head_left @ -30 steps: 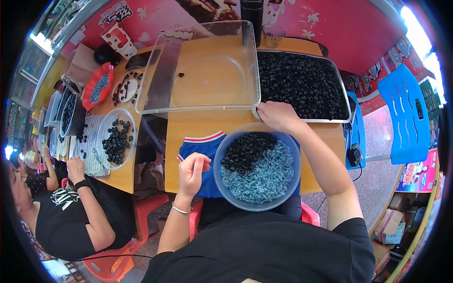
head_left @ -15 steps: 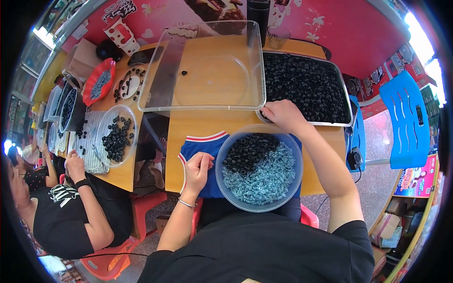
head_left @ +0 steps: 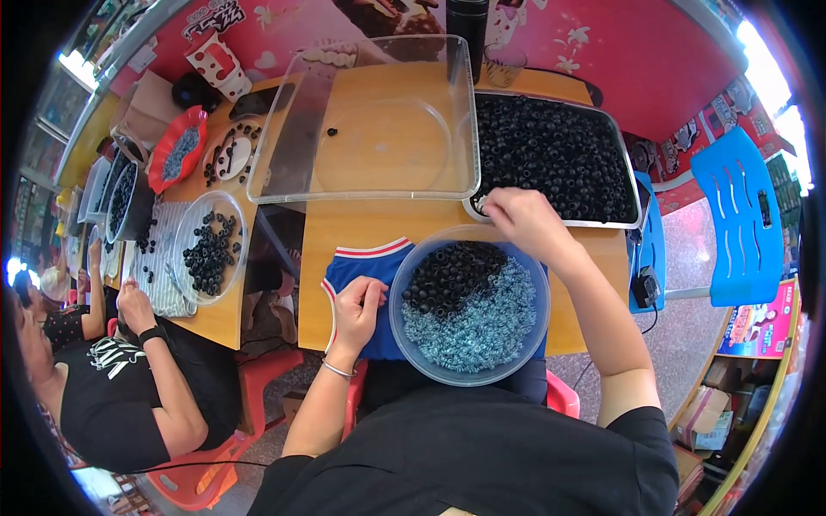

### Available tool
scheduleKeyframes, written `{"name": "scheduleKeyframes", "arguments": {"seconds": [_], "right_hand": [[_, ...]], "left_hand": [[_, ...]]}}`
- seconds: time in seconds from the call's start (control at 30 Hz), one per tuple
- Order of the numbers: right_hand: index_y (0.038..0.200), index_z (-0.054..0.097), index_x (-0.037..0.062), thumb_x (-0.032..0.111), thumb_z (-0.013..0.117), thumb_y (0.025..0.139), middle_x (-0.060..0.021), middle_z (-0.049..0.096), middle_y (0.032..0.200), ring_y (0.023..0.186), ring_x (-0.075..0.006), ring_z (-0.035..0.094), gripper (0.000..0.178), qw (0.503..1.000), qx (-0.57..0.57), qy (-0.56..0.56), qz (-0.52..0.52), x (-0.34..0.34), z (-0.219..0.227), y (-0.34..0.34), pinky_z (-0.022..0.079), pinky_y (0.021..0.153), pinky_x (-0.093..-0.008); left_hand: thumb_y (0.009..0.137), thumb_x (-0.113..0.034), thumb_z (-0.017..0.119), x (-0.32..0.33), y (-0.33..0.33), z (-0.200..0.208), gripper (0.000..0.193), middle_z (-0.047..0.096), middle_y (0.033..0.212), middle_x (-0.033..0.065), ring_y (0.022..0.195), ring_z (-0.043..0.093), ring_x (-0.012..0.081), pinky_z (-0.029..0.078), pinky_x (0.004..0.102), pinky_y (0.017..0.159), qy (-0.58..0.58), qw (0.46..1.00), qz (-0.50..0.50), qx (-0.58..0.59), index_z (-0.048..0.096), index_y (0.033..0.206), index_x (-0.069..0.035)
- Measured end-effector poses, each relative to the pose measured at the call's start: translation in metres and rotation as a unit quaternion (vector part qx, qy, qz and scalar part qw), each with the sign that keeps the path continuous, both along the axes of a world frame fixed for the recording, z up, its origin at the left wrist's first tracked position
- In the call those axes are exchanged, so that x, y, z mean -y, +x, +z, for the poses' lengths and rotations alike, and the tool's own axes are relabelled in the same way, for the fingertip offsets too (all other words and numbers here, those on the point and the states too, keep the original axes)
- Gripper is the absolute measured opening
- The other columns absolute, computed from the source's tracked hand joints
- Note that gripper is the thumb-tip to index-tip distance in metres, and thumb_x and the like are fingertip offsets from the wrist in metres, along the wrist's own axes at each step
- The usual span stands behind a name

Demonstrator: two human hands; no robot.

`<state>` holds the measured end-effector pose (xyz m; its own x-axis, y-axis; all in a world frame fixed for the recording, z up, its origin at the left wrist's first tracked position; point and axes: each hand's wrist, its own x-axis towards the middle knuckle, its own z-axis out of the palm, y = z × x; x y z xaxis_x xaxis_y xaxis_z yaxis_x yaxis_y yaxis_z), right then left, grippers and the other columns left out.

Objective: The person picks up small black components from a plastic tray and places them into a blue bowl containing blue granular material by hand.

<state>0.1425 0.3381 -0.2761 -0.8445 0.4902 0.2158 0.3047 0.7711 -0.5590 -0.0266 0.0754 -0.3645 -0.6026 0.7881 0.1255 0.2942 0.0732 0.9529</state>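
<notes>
In front of me, a clear round bowl [head_left: 397, 344] holds small black round parts [head_left: 443, 273] with holes on its far side. Small pale-blue clear pieces [head_left: 469, 334] fill its near side. My left hand [head_left: 355, 311] is closed with the thumb on top, just left of the bowl; what it grips, if anything, is hidden. At the near left corner of a metal tray [head_left: 594, 226] heaped with similar black parts [head_left: 555, 159], my right hand [head_left: 527, 222] hovers with fingers pinched together. Anything between those fingertips is too small to make out.
A large transparent bin [head_left: 366, 198] stands at the back, one black part inside. Blue cloth with striped trim [head_left: 370, 258] lies under the bowl. At left, a person [head_left: 129, 370] sits beside another clear bowl [head_left: 245, 258] and a red dish [head_left: 155, 176]. A blue chair [head_left: 731, 224] stands right.
My right hand has drawn back slightly from the tray's corner toward the bowl, uncovering more of that corner. My left hand keeps its closed pose.
</notes>
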Motion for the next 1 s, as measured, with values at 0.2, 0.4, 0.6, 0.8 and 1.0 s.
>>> {"name": "scheduleKeyframes", "arguments": {"seconds": [0.2, 0.4, 0.6, 0.8, 1.0], "right_hand": [[0.095, 0.068, 0.0006, 0.007, 0.054, 0.086, -0.0203, 0.068, 0.091, 0.089, -0.0369, 0.065, 0.018, 0.996, 0.062, -0.062, -0.030, -0.027, -0.023, -0.018, 0.051, 0.080, -0.0424], [0.094, 0.069, 0.0016, 0.002, 0.055, 0.080, -0.0198, 0.068, 0.091, 0.088, -0.0361, 0.066, 0.020, 0.990, 0.140, -0.015, -0.025, -0.024, -0.017, -0.034, 0.052, 0.080, -0.0436], [0.092, 0.068, 0.0060, 0.003, 0.059, 0.078, -0.0160, 0.067, 0.088, 0.088, -0.0342, 0.066, 0.017, 0.981, 0.158, 0.115, 0.014, -0.029, -0.027, -0.032, 0.053, 0.080, -0.0430], [0.095, 0.067, 0.0083, 0.002, 0.061, 0.076, -0.0131, 0.069, 0.089, 0.089, -0.0321, 0.066, 0.021, 0.975, 0.218, 0.055, 0.005, -0.028, -0.010, -0.032, 0.053, 0.077, -0.0421], [0.095, 0.069, 0.0113, 0.004, 0.063, 0.075, -0.0125, 0.070, 0.090, 0.090, -0.0311, 0.067, 0.022, 0.954, 0.297, 0.045, 0.010, -0.028, -0.001, -0.041, 0.052, 0.077, -0.0416]], "left_hand": [[0.096, -0.009, 0.054, -0.001, 0.001, 0.001, 0.020, 0.062, 0.073, 0.0071, 0.063, 0.060, 0.0129, 0.048, 0.0238, 0.058, 0.003, 1.000, 0.003, 0.003, 0.064, 0.084, 0.004], [0.095, -0.008, 0.054, -0.001, -0.001, 0.000, 0.019, 0.062, 0.073, 0.0073, 0.063, 0.060, 0.0128, 0.048, 0.0239, 0.058, 0.006, 1.000, 0.001, -0.007, 0.064, 0.084, 0.004], [0.095, -0.008, 0.055, -0.001, -0.001, 0.000, 0.018, 0.062, 0.073, 0.0072, 0.063, 0.060, 0.0129, 0.048, 0.0240, 0.058, 0.003, 1.000, 0.000, -0.009, 0.064, 0.084, 0.004], [0.094, -0.009, 0.057, -0.001, 0.000, -0.001, 0.017, 0.061, 0.071, 0.0075, 0.062, 0.060, 0.0129, 0.047, 0.0243, 0.057, 0.004, 0.999, 0.002, -0.032, 0.064, 0.083, 0.003], [0.092, -0.009, 0.060, -0.001, 0.000, -0.003, 0.015, 0.060, 0.070, 0.0067, 0.060, 0.057, 0.0124, 0.043, 0.0245, 0.055, 0.001, 0.999, 0.007, -0.044, 0.064, 0.082, 0.002]]}}
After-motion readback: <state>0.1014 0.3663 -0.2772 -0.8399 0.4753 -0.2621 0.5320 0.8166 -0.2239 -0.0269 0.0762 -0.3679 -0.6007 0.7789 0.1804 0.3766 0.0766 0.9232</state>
